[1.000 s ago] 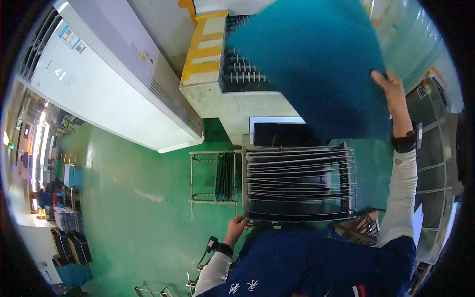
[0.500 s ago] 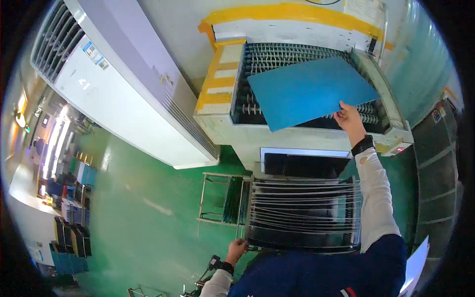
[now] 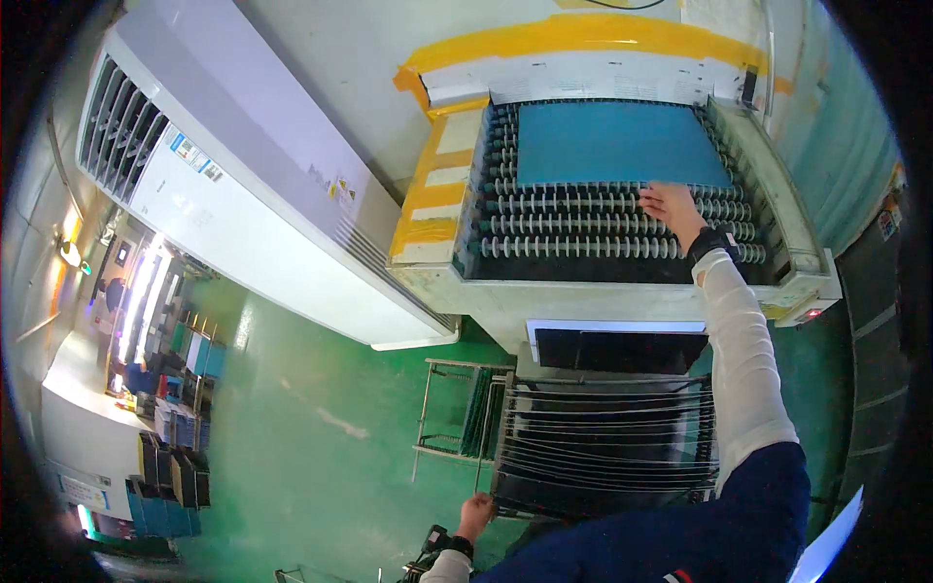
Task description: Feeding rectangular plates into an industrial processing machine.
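Note:
A flat blue sheet (image 3: 617, 144) lies on the rows of disc rollers (image 3: 583, 225) of a conveyor machine, its far edge near the white back wall. My right hand (image 3: 671, 206) hovers over the rollers at the sheet's near edge, fingers loosely bent and apart. Whether a fingertip still touches that edge I cannot tell. Low in the view, my left hand (image 3: 475, 515) is closed at the near left corner of a slatted metal rack (image 3: 603, 437), which holds dark panels between thin rods. Part of the grip is hidden.
To the left stands a tall white air conditioner (image 3: 282, 204). A smaller metal rack (image 3: 457, 413) is beside the slatted one on the green floor (image 3: 311, 437). The machine's taped left wall (image 3: 442, 185) and pale right wall (image 3: 768, 185) border the rollers.
The blue sheet went from tilted in my right hand to flat on the rollers, farther back. My right hand has let it go. My left hand stays at the rack's corner.

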